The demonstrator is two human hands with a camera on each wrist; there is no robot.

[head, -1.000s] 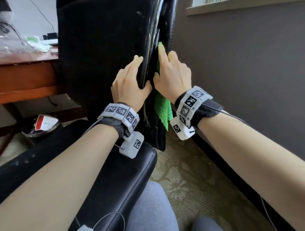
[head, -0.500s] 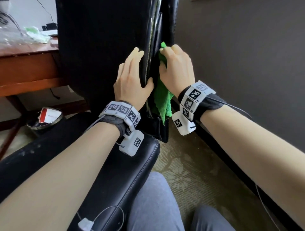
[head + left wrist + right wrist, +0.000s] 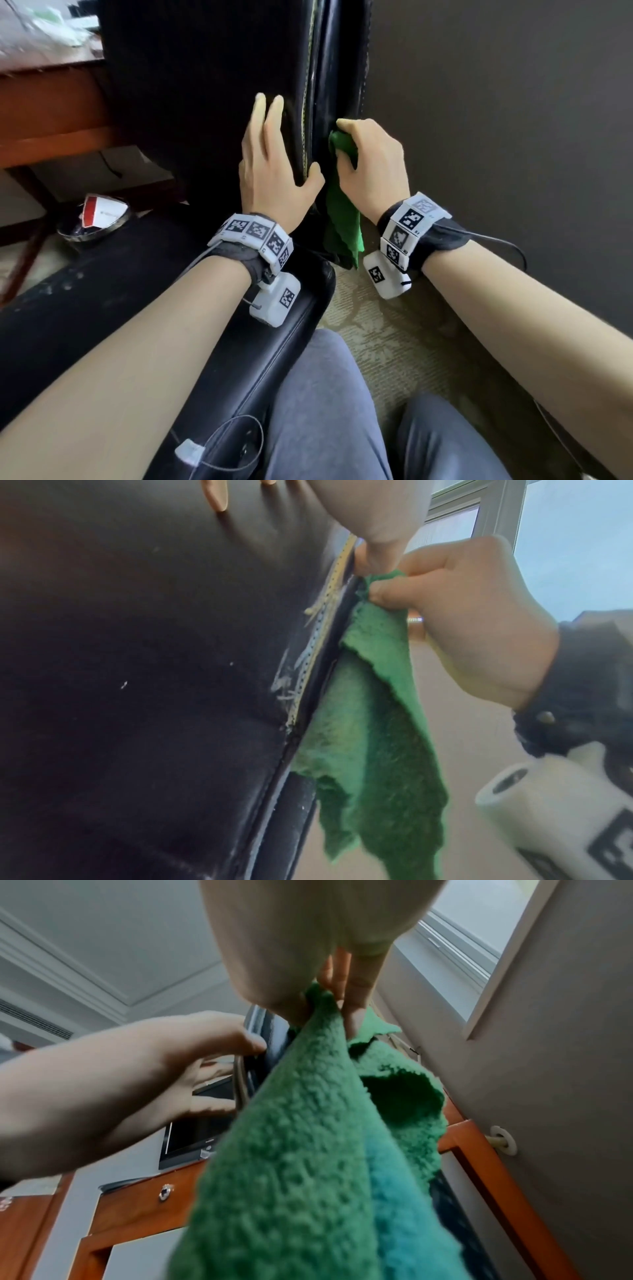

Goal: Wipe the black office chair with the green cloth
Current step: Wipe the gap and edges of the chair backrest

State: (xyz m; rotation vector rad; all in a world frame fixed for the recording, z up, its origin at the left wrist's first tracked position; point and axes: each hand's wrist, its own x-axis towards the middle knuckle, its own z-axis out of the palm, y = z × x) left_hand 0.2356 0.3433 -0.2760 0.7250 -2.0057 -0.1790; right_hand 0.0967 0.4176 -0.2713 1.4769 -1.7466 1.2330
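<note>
Right hand [image 3: 371, 164] pinching cloth [image 3: 342, 216] against chair [image 3: 205, 102] side edge; left hand [image 3: 270, 168] flat on chair back, fingers straight. Advise firm, steady strokes along seam.

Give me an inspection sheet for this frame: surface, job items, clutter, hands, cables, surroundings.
Surface: black leather office chair, upright backrest; pale scuffs and frayed stitching along its side seam.
Job's things: green fleecy cloth bunched against the backrest edge, rest hanging down.
Clutter: round metal bin holding a red-and-white packet, on the floor left of the chair.
Hands: left hand flat on the backrest, thumb round its edge; right hand grips the cloth.
Cables: thin leads from both wrist bands.
Surroundings: wooden desk, patterned carpet, dark wall.
</note>
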